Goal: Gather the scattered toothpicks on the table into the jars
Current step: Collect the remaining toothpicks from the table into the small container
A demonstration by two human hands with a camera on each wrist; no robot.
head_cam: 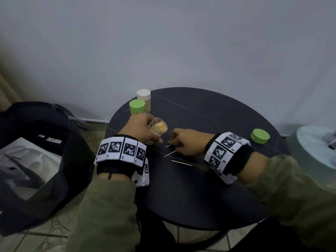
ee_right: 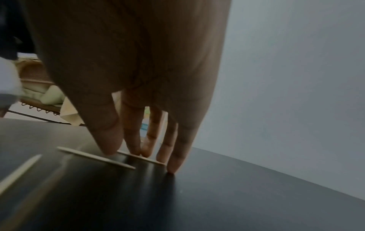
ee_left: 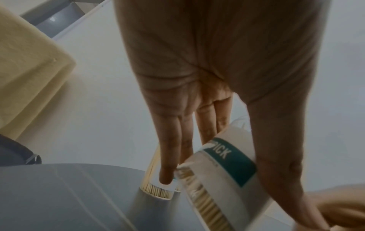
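1. On the round dark table [head_cam: 209, 113], the left hand [head_cam: 141, 129] grips an open clear jar [head_cam: 159, 127], tilted with its mouth toward the camera; packed toothpick tips show inside.
2. Left wrist view: fingers and thumb curl round the jar [ee_left: 223, 168]. Its white label carries a teal band with the legible letters "ICK"; smaller print beneath is too blurred to read.
3. Right hand [head_cam: 187, 141]: fingers point down at the tabletop, tips on or just beside two loose toothpicks. Right wrist view: the thumb tip [ee_right: 110, 150] touches the near toothpick [ee_right: 94, 157]; the other fingertips meet a second toothpick [ee_right: 146, 159]. Whether either is pinched cannot be told.
4. A third toothpick [head_cam: 181, 163] lies apart, nearer the person.
5. Two capped jars stand at the far left edge: green-lidded jar [head_cam: 137, 106] in front, white-lidded jar [head_cam: 144, 97] just behind.
6. A loose green lid [head_cam: 260, 136] lies at the right edge.
7. Both wrists wear bands [head_cam: 121, 150] of square black-and-white coded tags.
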